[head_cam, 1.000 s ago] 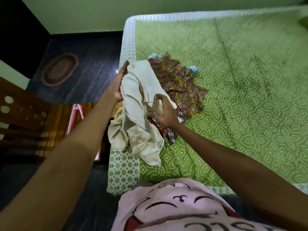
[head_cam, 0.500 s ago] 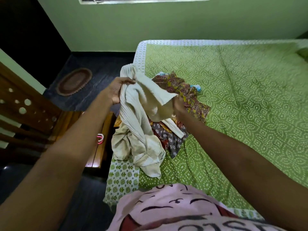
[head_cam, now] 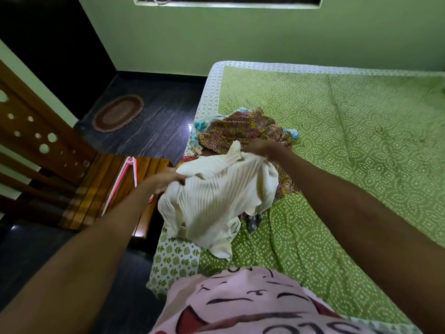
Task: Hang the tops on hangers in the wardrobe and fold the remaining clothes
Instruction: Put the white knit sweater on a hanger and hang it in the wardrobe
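Bedspread (head_cam: 337, 141) in green fills the right of your view, and the clothes pile (head_cam: 243, 128) sits at its near-left corner, hard against the edge that faces the wooden bench (head_cam: 101, 186). Over that corner you hold the cream pleated top (head_cam: 224, 196), stretched between your two hands with its upper edge running from lower left to upper right and its pleats falling away from that edge toward you; the lower part sags and its tail rests on the bedspread. Your left hand (head_cam: 166, 179) grips the edge at the low left end, fingers curled into the cloth, and your right hand (head_cam: 261, 149) pinches the higher, farther end just in front of the patterned clothes. What the next move turns on, as I judge it, is the pink hanger (head_cam: 130, 171): it lies on the bench just beside and to the outside of your left hand, its long side pointing down toward you, well apart from your right hand. So your left hand is the nearer one to reach it, which would leave the top hanging from your right hand alone.
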{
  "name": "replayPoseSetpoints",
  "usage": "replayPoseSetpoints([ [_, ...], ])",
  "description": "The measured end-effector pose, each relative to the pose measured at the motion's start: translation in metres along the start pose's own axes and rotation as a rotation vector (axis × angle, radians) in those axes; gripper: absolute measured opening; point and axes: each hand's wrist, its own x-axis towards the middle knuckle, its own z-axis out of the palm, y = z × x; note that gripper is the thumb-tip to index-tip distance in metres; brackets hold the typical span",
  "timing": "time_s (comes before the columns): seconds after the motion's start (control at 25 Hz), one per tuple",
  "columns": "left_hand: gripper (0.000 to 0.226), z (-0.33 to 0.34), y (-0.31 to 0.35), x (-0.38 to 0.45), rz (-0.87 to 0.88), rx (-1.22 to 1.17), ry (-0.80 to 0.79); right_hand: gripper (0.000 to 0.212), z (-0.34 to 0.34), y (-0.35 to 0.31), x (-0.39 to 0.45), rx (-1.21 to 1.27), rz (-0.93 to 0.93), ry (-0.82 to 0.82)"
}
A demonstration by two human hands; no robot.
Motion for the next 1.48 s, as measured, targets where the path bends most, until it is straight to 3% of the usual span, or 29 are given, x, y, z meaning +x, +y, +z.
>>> replayPoseSetpoints([
  [0.12,0.039,0.027,-0.041,0.009,0.118,0.180,0.114,0.029,0.037,0.003,0.018,0.240,0.074,-0.166],
  [0.16,0.044,0.036,-0.049,0.008,0.154,0.267,0.123,0.039,0.043,0.002,0.022,0.281,0.112,-0.199],
  [0.2,0.044,0.041,-0.056,0.009,0.187,0.359,0.143,0.047,0.046,0.000,0.020,0.285,0.128,-0.271],
  [0.28,0.033,0.050,-0.059,0.009,0.309,0.405,0.242,0.038,0.044,-0.006,0.022,0.209,0.132,-0.410],
  [0.32,0.024,0.053,-0.059,0.012,0.352,0.304,0.292,0.027,0.043,-0.007,0.028,0.119,0.139,-0.469],
  [0.4,0.022,0.052,-0.054,0.016,0.321,-0.037,0.379,0.014,0.041,-0.006,0.039,-0.325,0.144,-0.527],
  [0.48,0.027,0.048,-0.047,0.014,0.261,-0.317,0.412,0.027,0.041,0.003,0.037,-0.783,0.140,-0.507],
  [0.52,0.027,0.045,-0.044,0.013,0.255,-0.344,0.409,0.028,0.039,0.011,0.036,-0.842,0.128,-0.463],
  [0.6,0.035,0.036,-0.040,0.012,0.220,-0.247,0.379,0.022,0.031,0.028,0.031,-0.691,0.061,-0.419],
  [0.68,0.039,0.027,-0.036,0.010,0.094,-0.178,0.302,0.019,0.022,0.043,0.033,-0.198,0.048,-0.379],
  [0.8,0.041,0.020,-0.027,0.006,0.012,-0.382,0.237,0.019,0.014,0.054,0.035,0.537,0.061,-0.472],
  [0.84,0.034,0.021,-0.022,-0.001,0.030,-0.486,0.234,0.021,0.016,0.060,0.039,0.789,0.060,-0.463],
  [0.92,0.027,0.020,-0.020,-0.009,0.072,-0.686,0.197,0.053,0.031,0.079,0.047,1.193,0.060,-0.465],
  [0.96,0.030,0.021,-0.022,-0.012,0.077,-0.771,0.189,0.072,0.044,0.089,0.048,1.229,0.073,-0.526],
  [1.04,0.032,0.025,-0.032,-0.019,0.056,-0.858,0.232,0.082,0.078,0.091,0.031,0.897,0.074,-0.602],
  [1.12,0.025,0.029,-0.041,-0.030,0.050,-0.879,0.319,0.044,0.106,0.084,0.022,0.365,0.000,-0.491],
  [1.16,0.021,0.029,-0.048,-0.035,0.045,-0.827,0.361,0.022,0.115,0.083,0.025,0.260,-0.037,-0.378],
  [1.24,0.006,0.028,-0.059,-0.044,0.058,-0.611,0.413,0.020,0.120,0.081,0.025,0.319,-0.063,-0.203],
  [1.36,0.029,0.023,-0.078,-0.042,0.103,-0.221,0.440,0.033,0.111,0.081,0.019,0.427,-0.027,-0.058],
  [1.48,0.020,0.032,-0.080,-0.034,0.237,0.002,0.410,0.030,0.101,0.081,0.013,0.448,-0.114,-0.110],
])
